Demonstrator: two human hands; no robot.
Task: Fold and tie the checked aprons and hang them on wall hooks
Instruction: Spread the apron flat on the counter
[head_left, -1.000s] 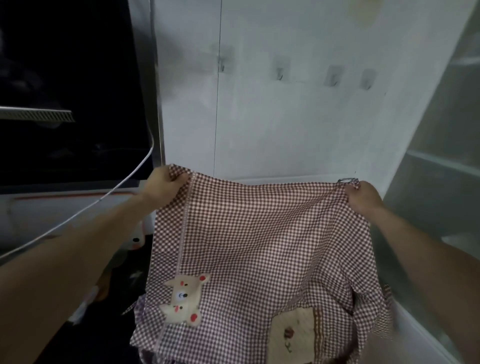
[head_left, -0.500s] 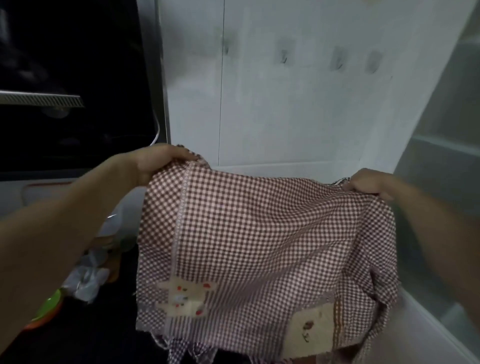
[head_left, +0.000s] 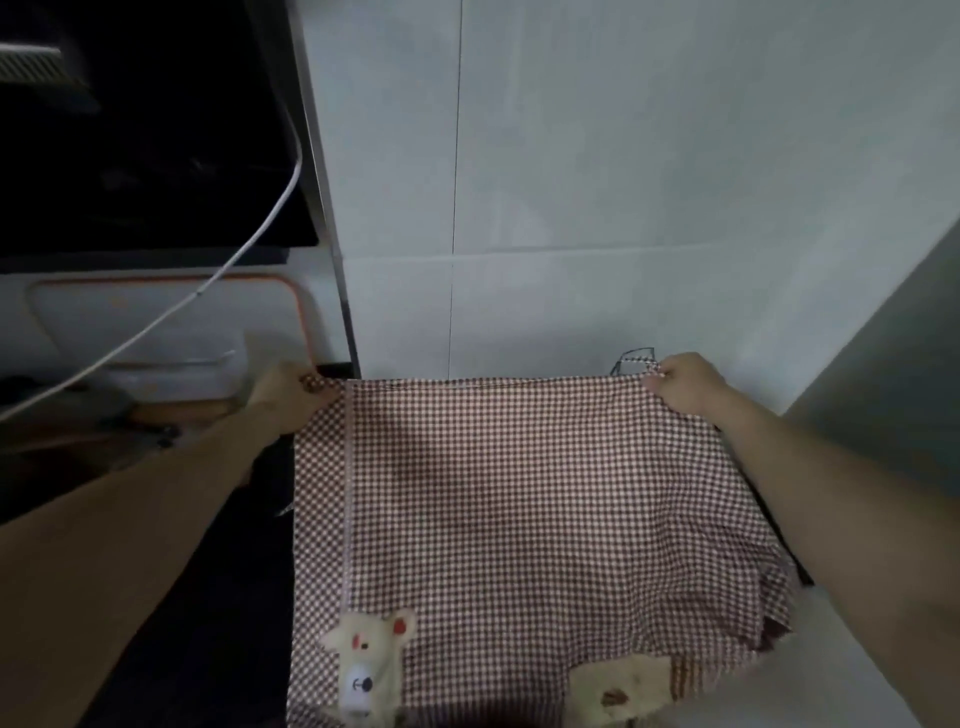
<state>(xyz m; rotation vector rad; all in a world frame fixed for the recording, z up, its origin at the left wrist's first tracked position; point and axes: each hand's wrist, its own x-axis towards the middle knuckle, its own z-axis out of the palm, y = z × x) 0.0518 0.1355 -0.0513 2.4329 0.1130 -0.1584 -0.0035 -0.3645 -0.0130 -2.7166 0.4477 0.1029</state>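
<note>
A brown-and-white checked apron (head_left: 519, 499) lies spread flat in front of me, its far edge against the white wall. My left hand (head_left: 288, 395) pinches its far left corner. My right hand (head_left: 685, 382) pinches its far right corner, where a thin checked strap loop (head_left: 635, 358) sticks up. Two cream patches are sewn near the apron's near edge: a bear face (head_left: 366, 654) on the left and a second patch (head_left: 618, 691) on the right. No wall hooks show in this view.
A white tiled wall (head_left: 597, 182) rises behind the apron. A dark window or appliance (head_left: 145, 130) fills the upper left, with a white cable (head_left: 234, 260) hanging across it. A white tray with an orange rim (head_left: 156, 322) leans at the left. A grey panel (head_left: 893, 364) stands at the right.
Both hands have lowered the apron from hanging in the air to lying spread flat. My view has tilted down, so the wall hooks have gone out of sight.
</note>
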